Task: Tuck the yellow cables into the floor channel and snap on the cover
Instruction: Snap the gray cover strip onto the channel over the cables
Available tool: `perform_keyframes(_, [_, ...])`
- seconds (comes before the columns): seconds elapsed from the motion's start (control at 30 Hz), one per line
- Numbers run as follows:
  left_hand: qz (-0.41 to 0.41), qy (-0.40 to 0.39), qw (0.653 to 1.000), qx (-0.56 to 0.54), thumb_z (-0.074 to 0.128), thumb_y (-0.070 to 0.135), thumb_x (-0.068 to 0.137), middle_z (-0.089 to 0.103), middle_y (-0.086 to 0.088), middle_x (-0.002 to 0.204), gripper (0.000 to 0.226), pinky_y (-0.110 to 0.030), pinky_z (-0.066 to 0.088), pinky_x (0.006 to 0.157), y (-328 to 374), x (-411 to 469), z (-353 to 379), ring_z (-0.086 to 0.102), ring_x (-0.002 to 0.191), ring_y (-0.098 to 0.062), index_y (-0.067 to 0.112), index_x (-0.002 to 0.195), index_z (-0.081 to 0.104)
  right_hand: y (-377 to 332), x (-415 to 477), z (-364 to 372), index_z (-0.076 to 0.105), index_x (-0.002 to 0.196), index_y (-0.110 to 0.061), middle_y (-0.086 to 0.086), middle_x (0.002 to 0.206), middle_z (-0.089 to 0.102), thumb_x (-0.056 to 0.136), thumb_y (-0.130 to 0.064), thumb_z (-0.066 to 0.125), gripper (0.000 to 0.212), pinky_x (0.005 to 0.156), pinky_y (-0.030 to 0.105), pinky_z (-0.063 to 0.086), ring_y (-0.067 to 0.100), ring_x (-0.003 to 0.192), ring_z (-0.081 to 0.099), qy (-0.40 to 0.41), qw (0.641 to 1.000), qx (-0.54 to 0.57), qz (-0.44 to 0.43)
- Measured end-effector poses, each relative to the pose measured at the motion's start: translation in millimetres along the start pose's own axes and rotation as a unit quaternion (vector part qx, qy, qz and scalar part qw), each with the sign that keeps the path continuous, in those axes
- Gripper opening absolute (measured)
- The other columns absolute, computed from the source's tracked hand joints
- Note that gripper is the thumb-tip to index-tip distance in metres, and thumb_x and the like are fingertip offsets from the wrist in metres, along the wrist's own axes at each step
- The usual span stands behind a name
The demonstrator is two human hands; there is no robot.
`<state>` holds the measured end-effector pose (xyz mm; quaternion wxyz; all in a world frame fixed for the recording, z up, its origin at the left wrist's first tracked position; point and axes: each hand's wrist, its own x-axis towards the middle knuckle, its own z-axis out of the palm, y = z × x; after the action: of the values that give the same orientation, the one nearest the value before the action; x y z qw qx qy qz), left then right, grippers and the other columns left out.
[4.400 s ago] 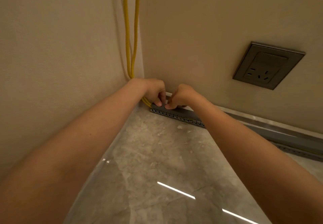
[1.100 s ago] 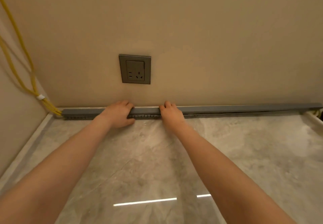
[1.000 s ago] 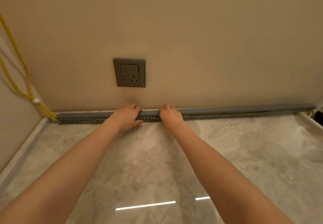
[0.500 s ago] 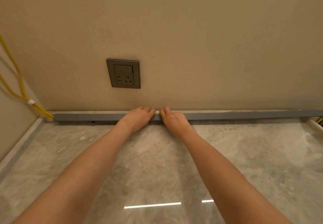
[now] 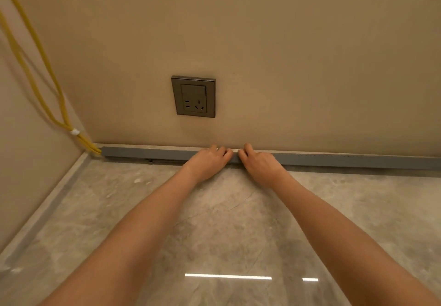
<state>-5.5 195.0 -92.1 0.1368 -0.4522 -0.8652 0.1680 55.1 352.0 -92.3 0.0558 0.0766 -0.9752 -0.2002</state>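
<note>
A long grey cover lies on the floor channel along the foot of the back wall, running from the left corner off the right edge. My left hand and my right hand rest side by side on its middle, fingers curled over its top edge and pressing down. Two yellow cables hang down the left corner, bound by a white tie, and enter the channel's left end. Inside the channel the cables are hidden.
A grey wall socket sits on the back wall just above my hands. The floor is glossy grey marble tile. A pale skirting strip runs along the left wall.
My hands have moved from the left corner to the channel's middle and drawn together. The perforated channel side seen a second ago is now covered by the cover.
</note>
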Motion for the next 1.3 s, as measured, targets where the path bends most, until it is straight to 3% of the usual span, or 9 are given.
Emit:
perform_keyframes(0.13, [0.017, 0.018, 0.999, 0.042, 0.069, 0.017, 0.074, 0.072, -0.006, 0.081, 0.03, -0.025, 0.052, 0.044, -2.6, -3.6, 8.8, 0.07, 0.063, -0.02, 0.009, 0.103, 0.069, 1.0, 4.5, 14.4, 0.049, 0.079, -0.003, 0.007, 0.06, 0.062, 0.042, -0.015, 0.085, 0.053, 0.029, 0.011, 0.018, 0.013, 0.019, 0.042, 0.108, 0.992, -0.065, -0.008])
perform_keyframes(0.3, [0.001, 0.041, 0.999, 0.025, 0.038, 0.012, 0.071, 0.068, -0.003, 0.061, 0.039, -0.022, 0.047, 0.035, 1.3, -2.4, 5.3, 0.063, 0.045, -0.019, 0.008, 0.082, 0.075, 3.3, 6.0, 24.1, 0.04, 0.085, -0.006, 0.005, 0.058, 0.061, 0.051, -0.013, 0.073, 0.048, 0.026, 0.011, 0.026, 0.011, 0.019, 0.039, 0.176, 0.98, -0.089, -0.027])
perform_keyframes(0.5, [0.027, 0.025, 0.997, 0.065, 0.071, 0.02, 0.059, 0.07, 0.001, 0.066, 0.038, -0.02, 0.048, 0.038, -4.4, -2.8, 5.8, 0.065, 0.05, -0.014, 0.011, 0.095, 0.076, 0.5, 7.1, 29.2, 0.057, 0.081, -0.001, 0.009, 0.062, 0.063, 0.069, -0.006, 0.032, 0.029, 0.026, 0.012, 0.028, 0.014, 0.019, 0.04, 0.198, 0.979, -0.041, -0.017])
perform_keyframes(0.63, [0.02, 0.046, 0.996, 0.073, 0.051, 0.013, 0.07, 0.07, -0.001, 0.066, 0.039, -0.022, 0.05, 0.041, -1.2, -3.0, 10.7, 0.064, 0.05, -0.016, 0.01, 0.1, 0.076, 0.4, 4.7, 32.1, 0.043, 0.084, -0.005, 0.006, 0.062, 0.062, 0.072, -0.004, 0.031, 0.017, 0.028, 0.014, 0.03, 0.012, 0.021, 0.039, 0.198, 0.977, -0.078, -0.006])
perform_keyframes(0.8, [-0.002, 0.029, 0.997, 0.074, 0.025, 0.004, 0.089, 0.065, -0.013, 0.108, 0.054, -0.037, 0.054, 0.08, 8.8, -6.3, 14.5, 0.065, 0.091, -0.027, 0.001, 0.14, 0.042, -2.7, 2.6, 27.1, 0.042, 0.084, -0.006, 0.006, 0.064, 0.063, 0.072, -0.007, 0.032, 0.015, 0.028, 0.015, 0.031, 0.013, 0.021, 0.04, 0.16, 0.986, -0.053, 0.008])
perform_keyframes(0.87, [-0.017, -0.021, 0.999, 0.031, 0.018, 0.003, 0.099, 0.043, -0.021, 0.134, 0.053, -0.046, 0.039, 0.103, 11.7, -6.5, 18.8, 0.048, 0.119, -0.037, -0.002, 0.15, 0.006, -4.3, 0.6, 20.7, 0.052, 0.081, -0.003, 0.007, 0.065, 0.065, 0.067, -0.012, 0.05, 0.017, 0.026, 0.015, 0.03, 0.014, 0.02, 0.041, 0.138, 0.99, -0.04, 0.005])
perform_keyframes(1.0, [-0.038, -0.044, 0.998, 0.004, 0.021, 0.006, 0.101, 0.035, -0.022, 0.141, 0.055, -0.045, 0.031, 0.11, 10.5, -4.0, 11.3, 0.041, 0.126, -0.038, 0.001, 0.15, -0.004, -2.1, -5.7, 14.0, 0.069, 0.075, -0.006, 0.011, 0.073, 0.068, 0.041, -0.012, 0.087, 0.039, 0.033, 0.019, 0.013, 0.017, 0.02, 0.044, 0.11, 0.994, -0.001, 0.013])
perform_keyframes(1.13, [-0.066, -0.035, 0.996, -0.046, 0.028, 0.011, 0.102, 0.036, -0.016, 0.142, 0.058, -0.037, 0.03, 0.113, 9.7, -11.3, 12.9, 0.039, 0.128, -0.032, 0.013, 0.152, 0.0, -4.3, -12.9, 9.3, 0.045, 0.125, 0.0, 0.02, 0.126, 0.048, 0.092, -0.01, 0.048, 0.035, 0.054, 0.032, 0.032, 0.033, 0.073, 0.066, 0.019, 0.996, 0.075, 0.04])
perform_keyframes(1.3, [-0.077, -0.044, 0.994, -0.062, 0.031, 0.011, 0.1, 0.035, -0.015, 0.143, 0.058, -0.041, 0.019, 0.118, 7.7, -13.3, 7.1, 0.037, 0.131, -0.032, 0.017, 0.152, 0.007, -3.3, -16.0, -3.9, 0.038, 0.127, -0.002, 0.017, 0.133, 0.039, 0.097, -0.011, 0.038, 0.031, 0.062, 0.039, 0.041, 0.037, 0.09, 0.064, -0.007, 0.987, 0.143, 0.08])
